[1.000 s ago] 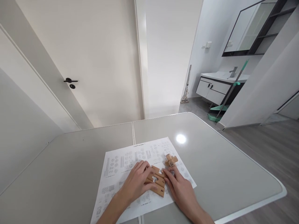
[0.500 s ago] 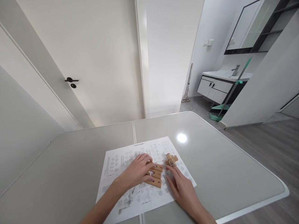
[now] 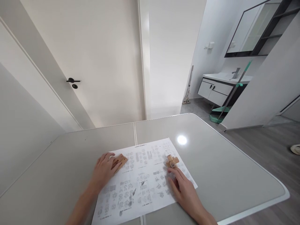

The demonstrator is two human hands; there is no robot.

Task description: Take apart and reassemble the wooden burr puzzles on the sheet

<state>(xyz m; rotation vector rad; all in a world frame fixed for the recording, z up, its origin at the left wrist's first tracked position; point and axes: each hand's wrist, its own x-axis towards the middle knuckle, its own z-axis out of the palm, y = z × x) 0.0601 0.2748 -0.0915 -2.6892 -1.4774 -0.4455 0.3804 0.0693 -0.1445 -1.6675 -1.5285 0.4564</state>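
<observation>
A printed instruction sheet (image 3: 140, 181) lies on the grey table (image 3: 222, 168). My left hand (image 3: 104, 170) rests on the sheet's upper left part, fingers closed over flat wooden puzzle pieces (image 3: 120, 161) that stick out past the fingertips. My right hand (image 3: 184, 189) lies flat and open on the sheet's right side, fingers stretched toward a small wooden cross-shaped assembly (image 3: 172, 161) that stands just beyond the fingertips, not touched.
The table's rounded right edge (image 3: 276, 193) drops to a wood floor. Behind the table are a white door (image 3: 93, 62) with a black handle and an open bathroom with a vanity (image 3: 217, 89) and a green mop (image 3: 231, 93).
My left hand has slid the flat wooden pieces from the sheet's middle to its upper left. My right hand has stayed on the right side, now flat and off the pieces.
</observation>
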